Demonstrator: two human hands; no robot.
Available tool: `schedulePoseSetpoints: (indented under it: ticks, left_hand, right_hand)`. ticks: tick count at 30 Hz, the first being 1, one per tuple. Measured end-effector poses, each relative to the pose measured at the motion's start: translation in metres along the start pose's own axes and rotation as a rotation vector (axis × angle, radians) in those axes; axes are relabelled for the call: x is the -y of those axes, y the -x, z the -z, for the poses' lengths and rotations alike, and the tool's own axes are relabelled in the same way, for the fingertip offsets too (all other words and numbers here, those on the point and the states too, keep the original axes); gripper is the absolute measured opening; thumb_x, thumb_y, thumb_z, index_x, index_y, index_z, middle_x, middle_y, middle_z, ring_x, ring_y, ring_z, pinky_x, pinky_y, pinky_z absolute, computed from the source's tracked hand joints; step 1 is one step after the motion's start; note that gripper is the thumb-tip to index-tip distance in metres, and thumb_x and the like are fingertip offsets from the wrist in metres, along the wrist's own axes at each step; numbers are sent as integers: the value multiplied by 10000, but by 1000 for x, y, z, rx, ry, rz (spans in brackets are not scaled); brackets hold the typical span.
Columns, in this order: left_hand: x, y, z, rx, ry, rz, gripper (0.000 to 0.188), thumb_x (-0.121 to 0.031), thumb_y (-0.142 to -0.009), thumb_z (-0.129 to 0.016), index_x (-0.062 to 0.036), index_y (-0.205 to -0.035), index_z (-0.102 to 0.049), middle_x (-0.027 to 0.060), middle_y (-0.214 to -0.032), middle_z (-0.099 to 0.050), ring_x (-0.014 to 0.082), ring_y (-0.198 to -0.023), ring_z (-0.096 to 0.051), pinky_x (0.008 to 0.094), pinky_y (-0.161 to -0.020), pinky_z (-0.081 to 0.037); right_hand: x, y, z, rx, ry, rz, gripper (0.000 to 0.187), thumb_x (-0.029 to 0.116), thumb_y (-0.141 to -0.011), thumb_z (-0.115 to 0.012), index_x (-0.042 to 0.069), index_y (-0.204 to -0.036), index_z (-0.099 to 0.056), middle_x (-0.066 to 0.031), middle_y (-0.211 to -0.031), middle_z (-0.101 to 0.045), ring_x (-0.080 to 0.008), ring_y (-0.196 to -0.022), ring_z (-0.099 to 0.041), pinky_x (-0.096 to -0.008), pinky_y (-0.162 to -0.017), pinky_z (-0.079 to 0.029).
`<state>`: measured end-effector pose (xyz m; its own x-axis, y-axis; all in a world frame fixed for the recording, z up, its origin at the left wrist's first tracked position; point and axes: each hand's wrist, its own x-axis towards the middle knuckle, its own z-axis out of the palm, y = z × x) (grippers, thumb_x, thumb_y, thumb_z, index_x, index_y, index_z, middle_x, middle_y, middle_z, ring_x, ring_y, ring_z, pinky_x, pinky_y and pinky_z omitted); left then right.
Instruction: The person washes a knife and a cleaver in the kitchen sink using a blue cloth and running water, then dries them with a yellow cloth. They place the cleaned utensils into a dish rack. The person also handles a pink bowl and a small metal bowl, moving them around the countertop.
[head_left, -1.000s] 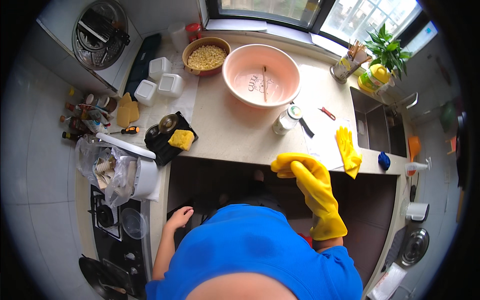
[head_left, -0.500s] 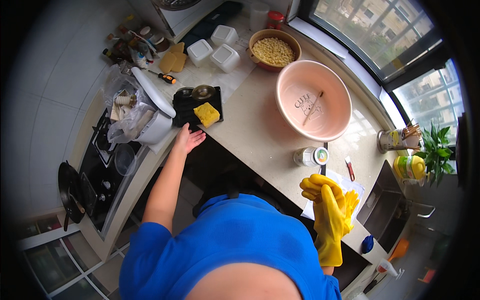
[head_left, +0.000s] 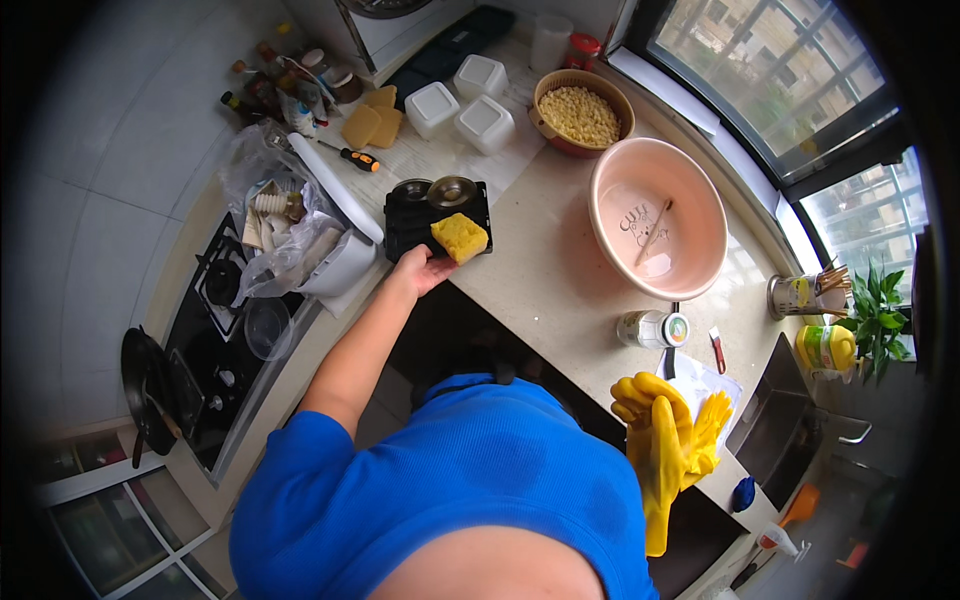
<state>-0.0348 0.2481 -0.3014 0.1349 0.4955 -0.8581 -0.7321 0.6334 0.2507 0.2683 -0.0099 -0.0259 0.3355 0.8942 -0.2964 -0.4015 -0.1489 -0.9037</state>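
My bare left hand (head_left: 422, 271) is closed at the near edge of a black tray (head_left: 408, 235), its fingers partly hidden under the rim. On the tray lie a yellow sponge (head_left: 460, 237), close to my fingertips, and a round metal bowl (head_left: 451, 192) with another round dish beside it. My right hand (head_left: 655, 425) wears a long yellow rubber glove and is raised at the counter's front edge. Its thumb stands apart from the loosely bent fingers, with nothing visible between them. A second yellow glove (head_left: 710, 432) shows right behind it, over white papers (head_left: 690, 375).
A pink basin (head_left: 700, 260) holds a thin stick. Near it stand a glass jar (head_left: 640, 328), a red-handled scraper (head_left: 718, 352) and a basket of yellowish kernels (head_left: 582, 115). White containers (head_left: 486, 124) stand farther back. The sink (head_left: 770, 420) is right, the stove (head_left: 225, 370) left.
My left hand has gone from palm-up and spread beside the tray to closed at its near edge. The view has shifted slightly; my gloved right hand keeps about the same pose.
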Motion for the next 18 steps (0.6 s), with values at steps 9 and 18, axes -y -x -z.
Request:
schedulePoseSetpoints:
  ticks: [9, 18]
  left_hand:
    - [22, 14, -4, -56, -79, 7, 313, -102, -893, -407, 66, -1152, -360, 319, -1170, -470, 437, -1044, -543, 555, -926, -453]
    - [26, 27, 7, -18, -117, -239, 196, -78, -836, -531, 38, -983, -472, 191, -883, -553, 322, -801, -610, 413, -737, -537]
  right_hand:
    - [-11, 1, -20, 28, -28, -31, 347, 207, -958, -485, -69, -1162, -538, -215, -1082, -621, -267, -986, -618, -344, -897, -464]
    - [-20, -1, -30, -19, -22, -37, 329, 209, -956, -496, -47, -1154, -551, -211, -1054, -633, -270, -951, -638, -343, -844, -503]
